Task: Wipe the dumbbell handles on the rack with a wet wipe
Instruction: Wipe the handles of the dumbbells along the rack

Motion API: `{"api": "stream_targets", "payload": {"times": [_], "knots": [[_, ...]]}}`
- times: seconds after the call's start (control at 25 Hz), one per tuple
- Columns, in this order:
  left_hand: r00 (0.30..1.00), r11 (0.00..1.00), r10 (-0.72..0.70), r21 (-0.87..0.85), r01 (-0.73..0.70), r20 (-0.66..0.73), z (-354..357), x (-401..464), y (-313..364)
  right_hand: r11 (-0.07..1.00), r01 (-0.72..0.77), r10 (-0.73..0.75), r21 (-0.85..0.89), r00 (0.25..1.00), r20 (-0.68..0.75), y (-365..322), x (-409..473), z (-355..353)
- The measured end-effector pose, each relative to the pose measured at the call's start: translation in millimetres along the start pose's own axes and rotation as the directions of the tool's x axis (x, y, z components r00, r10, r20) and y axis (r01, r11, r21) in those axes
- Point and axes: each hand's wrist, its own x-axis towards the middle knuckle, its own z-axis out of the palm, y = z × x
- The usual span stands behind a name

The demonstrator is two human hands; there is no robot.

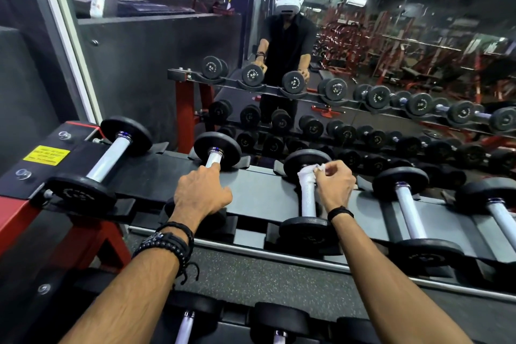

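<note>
Gym mirror ahead, and I clean weights on the top shelf of the rack [259, 187].

My right hand [333, 184], at about 2 o'clock from my left hand [202, 194], pinches the wet wipe [307, 190] with curled fingers. The wipe is wrapped around the handle of the third dumbbell [305, 227] so it can rub all sides. My left hand grips the handle of the second dumbbell [216, 151], I think to steady me. The first dumbbell [110, 159] sits at 10 o'clock.
</note>
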Motion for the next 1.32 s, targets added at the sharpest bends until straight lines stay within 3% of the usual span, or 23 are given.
{"api": "stream_targets", "payload": {"times": [0.08, 0.16, 0.36, 0.52, 0.6, 0.68, 0.76, 0.84, 0.92, 0.96, 1.04, 1.2, 1.32], "knots": [[1.000, 1.000, 0.001, -0.009, -0.001, 0.005, 0.3, -0.3, -0.5, 0.988, 0.147, -0.142, -0.049, 0.986, 0.085, -3.5, -0.1, 6.1], [1.000, 1.000, -0.002, -0.018, 0.002, 0.004, 0.2, -1.1, -0.7, 0.985, 0.157, -0.151, -0.068, 0.985, 0.085, -5.0, 0.3, 10.6], [1.000, 1.000, 0.002, -0.023, -0.002, 0.004, -0.5, -1.7, 0.1, 0.997, -0.004, 0.006, 0.080, 1.000, -0.031, -0.2, 1.5, 7.2], [1.000, 1.000, 0.015, 0.001, -0.015, 0.006, -1.3, -1.9, 0.7, 0.964, -0.197, 0.204, 0.180, 0.979, -0.018, 7.1, 4.1, 9.6], [1.000, 1.000, 0.018, 0.015, -0.018, 0.011, -1.7, -2.8, 1.9, 0.891, -0.335, 0.338, 0.306, 0.940, 0.047, 14.7, 7.0, 11.8], [1.000, 0.999, 0.027, 0.019, -0.027, 0.013, -2.3, -2.7, 1.6, 0.760, -0.511, 0.470, 0.402, 0.859, 0.203, 18.6, 6.7, 13.9], [0.999, 0.999, 0.033, 0.019, -0.033, 0.016, -2.4, -2.3, 1.2, 0.701, -0.588, 0.524, 0.404, 0.809, 0.269, 22.3, 6.2, 14.0], [0.999, 0.999, 0.036, 0.004, -0.036, 0.022, -2.7, -1.2, 0.7, 0.853, -0.441, 0.426, 0.279, 0.897, 0.117, 20.1, 6.7, 11.0], [0.999, 0.999, 0.037, -0.016, -0.036, 0.034, -2.1, -0.7, 0.0, 0.990, -0.139, 0.139, -0.006, 0.990, -0.025, 10.6, 3.4, 5.9], [0.999, 0.999, 0.035, -0.019, -0.034, 0.039, -2.5, -0.5, -0.2, 0.997, 0.026, -0.027, -0.076, 1.000, -0.010, 4.2, 1.4, 5.5], [0.998, 0.999, 0.035, -0.029, -0.034, 0.043, -4.6, -0.9, -0.9, 0.965, 0.260, -0.258, -0.018, 0.963, 0.083, -13.2, -8.1, 6.3], [0.998, 0.997, 0.057, -0.058, -0.054, 0.041, -6.7, -3.6, -4.5, 0.947, 0.307, -0.313, 0.096, 0.948, 0.057, -41.2, -29.8, -1.8], [0.996, 0.997, 0.081, -0.020, -0.080, 0.031, -5.3, -4.9, -5.3, 0.964, 0.264, -0.265, 0.030, 0.947, 0.182, -38.6, -50.0, -11.0]]}}
